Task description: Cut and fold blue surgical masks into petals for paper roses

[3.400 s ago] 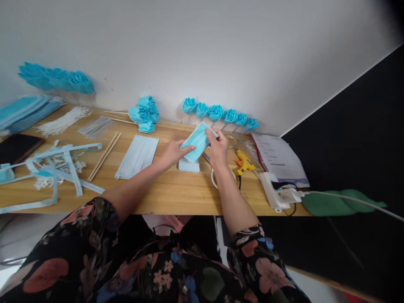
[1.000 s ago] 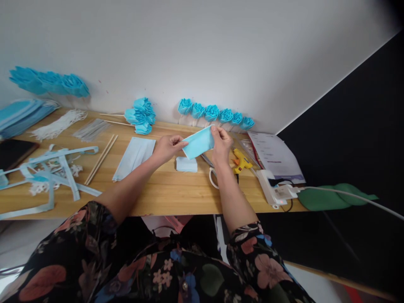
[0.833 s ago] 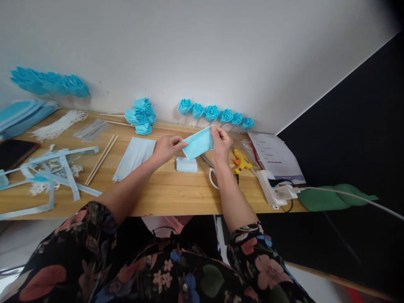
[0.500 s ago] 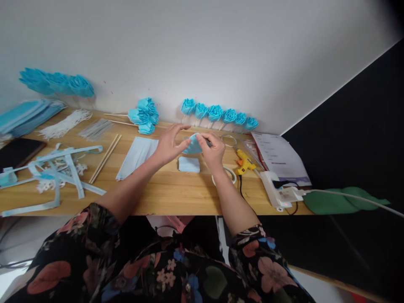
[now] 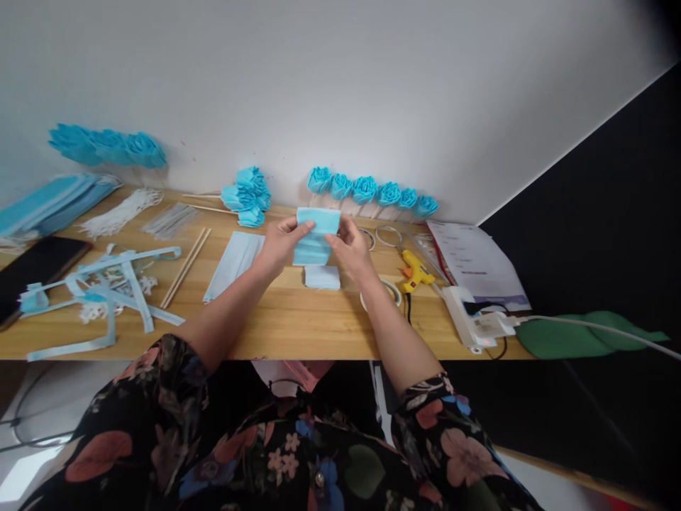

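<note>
Head view. One creased blue sheet [image 5: 320,241], held up just beyond the folded pale stack [image 5: 322,277] on the tabletop [image 5: 298,333]; whether the two touch, cannot tell. Left hand [image 5: 280,246]: fingers pinching the sheet's left side, thumb across its front. Right hand [image 5: 355,248]: fingers gripping the right edge, thumb in front.

Writing: one printed page [image 5: 473,259], far right of the stack; lines too small to read.

Counts, all placed from the stack: six blue flowers [image 5: 364,189] in a row, behind; three more flowers [image 5: 110,145], far left and behind; one flat pale mask [image 5: 234,264], left; two wooden sticks [image 5: 189,268], farther left; one yellow glue gun [image 5: 416,271], right; one white power strip [image 5: 462,319], farther right, nearer the front edge.
</note>
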The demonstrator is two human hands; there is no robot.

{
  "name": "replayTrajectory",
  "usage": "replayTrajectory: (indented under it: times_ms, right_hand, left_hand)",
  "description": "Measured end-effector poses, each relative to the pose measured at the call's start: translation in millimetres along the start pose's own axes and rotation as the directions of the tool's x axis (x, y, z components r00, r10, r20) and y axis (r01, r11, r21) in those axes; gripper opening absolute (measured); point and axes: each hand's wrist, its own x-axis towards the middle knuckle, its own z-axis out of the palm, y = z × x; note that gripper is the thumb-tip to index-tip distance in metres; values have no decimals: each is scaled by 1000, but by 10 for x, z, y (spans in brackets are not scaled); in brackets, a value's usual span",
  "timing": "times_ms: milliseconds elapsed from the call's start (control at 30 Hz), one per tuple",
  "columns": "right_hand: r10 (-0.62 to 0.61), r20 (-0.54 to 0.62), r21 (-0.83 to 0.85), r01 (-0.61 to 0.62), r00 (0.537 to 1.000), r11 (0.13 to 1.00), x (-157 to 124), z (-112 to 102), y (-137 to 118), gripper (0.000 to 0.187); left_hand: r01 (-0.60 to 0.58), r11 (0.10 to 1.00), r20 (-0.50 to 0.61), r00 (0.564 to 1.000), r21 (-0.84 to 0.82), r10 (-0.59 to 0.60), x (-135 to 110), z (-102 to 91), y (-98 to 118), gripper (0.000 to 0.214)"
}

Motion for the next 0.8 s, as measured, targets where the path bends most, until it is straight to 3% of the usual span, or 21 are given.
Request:
replayTrajectory:
  times_ms: [133, 300, 567, 800]
  right_hand:
    - [25, 146, -245, 12, 989, 969, -16, 7, 51, 41]
    - [-75, 170, -573, 160, 983, 804, -37, 58, 82, 14]
    - [-165, 340, -750, 373, 926, 546, -42, 124, 135, 26]
    - [-151, 413, -739, 427, 898, 521, -59, 178, 123, 39]
  left_hand:
    - [-41, 987, -79, 996, -152, 30, 57, -18, -14, 44]
    - [-86, 965, -155, 987, -248, 48, 139, -45, -98, 39]
    - [-147, 962, -311, 948, -229, 71, 161, -19, -222, 45]
    - [-238, 971, -410, 888, -20, 209, 172, -30, -278, 40]
